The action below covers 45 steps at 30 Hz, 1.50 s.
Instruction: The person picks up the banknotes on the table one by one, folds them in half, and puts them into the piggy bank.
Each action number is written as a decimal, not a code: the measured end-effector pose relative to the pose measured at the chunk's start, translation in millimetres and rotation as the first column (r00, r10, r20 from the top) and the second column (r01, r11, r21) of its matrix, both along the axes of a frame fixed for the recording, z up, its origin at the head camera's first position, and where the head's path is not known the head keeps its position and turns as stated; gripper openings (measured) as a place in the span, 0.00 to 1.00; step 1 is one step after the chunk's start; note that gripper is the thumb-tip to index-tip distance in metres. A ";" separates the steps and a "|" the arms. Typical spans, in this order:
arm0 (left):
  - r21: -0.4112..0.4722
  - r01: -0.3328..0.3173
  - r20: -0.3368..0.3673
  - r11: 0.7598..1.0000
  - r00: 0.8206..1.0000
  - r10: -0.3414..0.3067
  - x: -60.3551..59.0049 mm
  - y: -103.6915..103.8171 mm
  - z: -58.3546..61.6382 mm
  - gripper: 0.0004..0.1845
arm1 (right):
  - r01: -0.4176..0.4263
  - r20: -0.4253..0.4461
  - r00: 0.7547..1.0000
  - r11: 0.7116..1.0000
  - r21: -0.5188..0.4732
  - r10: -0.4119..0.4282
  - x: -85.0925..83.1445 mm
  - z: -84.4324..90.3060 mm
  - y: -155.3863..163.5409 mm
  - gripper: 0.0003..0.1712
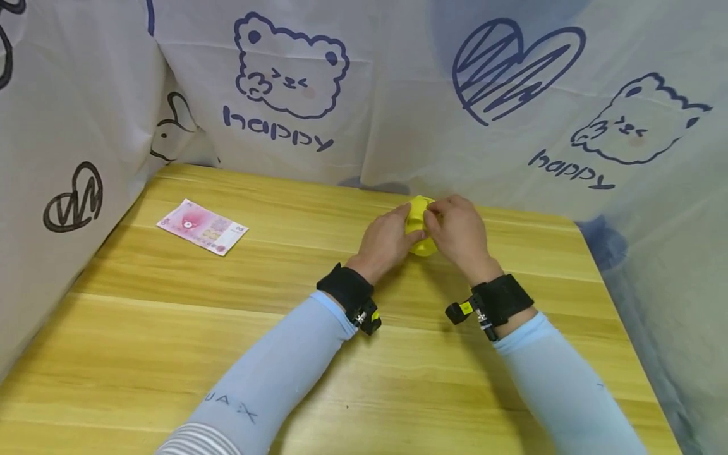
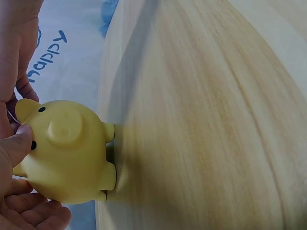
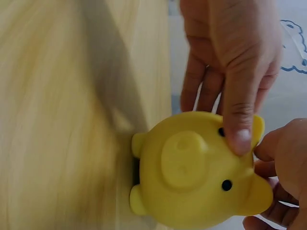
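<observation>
A round yellow piggy bank point(image 1: 423, 246) with black eyes and a broad snout stands near the table's back edge, its snout toward me. My left hand point(image 1: 389, 239) grips it from the left. In the right wrist view, the left thumb point(image 3: 240, 136) presses on its forehead between the eyes, with the fingers along its side. At the top of the piggy bank point(image 2: 62, 153), behind the ears, my right hand point(image 1: 459, 230) has its fingers bent inward. The right fingertips are hidden behind the head, so I cannot tell whether they pinch something.
A pink banknote point(image 1: 203, 227) lies flat at the back left of the wooden table point(image 1: 227, 341). White cloth point(image 1: 398, 95) with blue drawings hangs close behind the piggy bank and along both sides. Each wrist carries a black strap point(image 1: 503, 300) with a small camera.
</observation>
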State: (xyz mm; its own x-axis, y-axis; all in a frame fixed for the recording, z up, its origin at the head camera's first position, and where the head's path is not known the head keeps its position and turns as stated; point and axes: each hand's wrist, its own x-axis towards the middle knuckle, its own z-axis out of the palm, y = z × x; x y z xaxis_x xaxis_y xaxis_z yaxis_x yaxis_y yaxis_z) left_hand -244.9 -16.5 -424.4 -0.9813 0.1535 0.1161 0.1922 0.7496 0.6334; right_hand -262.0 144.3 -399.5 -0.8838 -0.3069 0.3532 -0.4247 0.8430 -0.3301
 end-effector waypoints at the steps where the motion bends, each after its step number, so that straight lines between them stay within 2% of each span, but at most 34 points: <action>1: -0.002 -0.001 -0.003 1.000 1.000 0.001 -0.2 0.3 0.1 0.33 | 0.002 -0.004 1.000 1.000 -0.001 -0.002 0.6 -0.6 0.0 0.19; 6: 0.024 0.011 -0.020 1.000 1.000 -0.011 1.1 3.0 -0.8 0.27 | 0.041 -0.003 0.999 0.997 -0.067 -0.041 5.2 -3.3 0.5 0.21; 7: 0.031 0.011 -0.021 0.999 1.000 -0.010 1.8 3.5 -1.2 0.28 | 0.044 -0.018 0.999 0.995 -0.090 -0.045 6.6 -4.0 0.2 0.21; 11: 0.059 0.026 -0.020 0.998 0.999 -0.025 8.0 0.7 -0.5 0.31 | 0.027 -0.134 0.990 0.982 -0.186 -0.053 13.6 -5.5 -5.1 0.17; 14: 0.059 0.047 -0.004 0.997 0.999 -0.047 16.3 -10.3 2.6 0.28 | 0.003 -0.219 0.974 0.967 -0.254 -0.060 20.6 -5.9 -11.8 0.14; 18: 0.069 0.033 0.069 0.997 0.997 -0.038 30.4 -38.9 9.0 0.27 | -0.041 -0.263 0.963 0.928 -0.371 -0.063 36.4 -5.6 -22.0 0.11; 21: 0.068 -0.015 0.147 0.998 0.989 0.005 42.1 -69.6 12.0 0.31 | -0.065 -0.249 0.967 0.890 -0.452 -0.056 50.2 -8.9 -29.7 0.09; 25: 0.061 -0.108 0.234 0.992 0.968 0.091 57.0 -119.8 8.5 0.33 | -0.064 -0.190 0.981 0.867 -0.494 -0.036 63.8 -18.3 -37.4 0.08; 30: 0.006 -0.257 0.261 0.966 0.933 0.247 69.5 -180.8 -0.2 0.35 | -0.050 -0.117 0.993 0.878 -0.476 -0.006 72.1 -26.8 -41.1 0.07; 34: -0.091 -0.333 0.224 0.939 0.912 0.345 72.9 -207.3 -5.9 0.37 | -0.069 -0.070 0.997 0.890 -0.452 0.041 74.2 -30.2 -41.3 0.06; 37: -0.160 -0.331 0.199 0.930 0.912 0.358 72.9 -215.0 -9.8 0.38 | -0.096 -0.015 0.995 0.909 -0.405 0.098 76.9 -29.6 -42.0 0.06; 39: -0.210 -0.310 0.209 0.927 0.912 0.352 73.2 -215.8 -12.4 0.39 | -0.115 0.025 0.991 0.925 -0.362 0.133 78.0 -29.4 -42.6 0.07; 42: -0.283 -0.266 0.236 0.922 0.912 0.336 73.6 -211.4 -16.0 0.39 | -0.137 0.071 0.984 0.944 -0.301 0.165 79.2 -28.6 -43.4 0.07; 45: -0.314 -0.218 0.251 0.924 0.919 0.302 74.0 -200.4 -18.0 0.39 | -0.148 0.112 0.977 0.955 -0.257 0.181 80.2 -27.2 -43.8 0.08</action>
State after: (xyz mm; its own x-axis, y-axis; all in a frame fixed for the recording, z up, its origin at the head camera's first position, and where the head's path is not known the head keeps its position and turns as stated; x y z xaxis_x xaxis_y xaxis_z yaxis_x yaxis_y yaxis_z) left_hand -170.9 -217.0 -442.4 -0.9738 -0.1277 -0.1883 -0.1939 0.8989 0.3929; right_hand -181.8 100.5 -426.8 -0.8722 -0.3705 0.3192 -0.4890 0.6508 -0.5807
